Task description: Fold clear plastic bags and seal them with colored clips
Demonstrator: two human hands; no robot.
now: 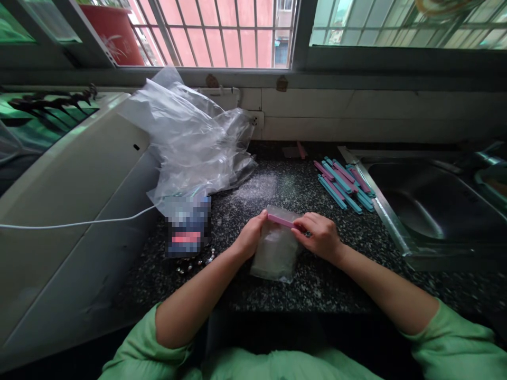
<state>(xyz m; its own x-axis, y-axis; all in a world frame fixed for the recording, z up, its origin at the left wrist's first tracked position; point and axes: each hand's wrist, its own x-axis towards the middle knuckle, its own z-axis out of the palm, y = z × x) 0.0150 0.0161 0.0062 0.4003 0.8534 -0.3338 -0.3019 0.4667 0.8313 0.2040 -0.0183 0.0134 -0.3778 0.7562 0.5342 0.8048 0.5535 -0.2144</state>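
Note:
A small clear plastic bag (pixel 276 256) lies on the dark speckled counter in front of me. Across it near its top runs a pink bag sealing clip (pixel 282 220). My left hand (pixel 252 232) grips the clip's left end, thumb on top, with the bag's edge beside the palm. At the other end, my right hand (pixel 317 232) pinches the clip between thumb and fingers. A short flap of the bag shows beyond the clip. To the right lies a pile of pink and blue sealing clips (pixel 344 184).
Crumpled clear plastic bags (pixel 194 137) are heaped at the left rear, beside a white appliance (pixel 99 174) with a white cord (pixel 79 226). A blurred-out dark blue item (pixel 188 227) and small shiny bits (pixel 198 262) lie at left. A metal sink (pixel 420 200) bounds the right.

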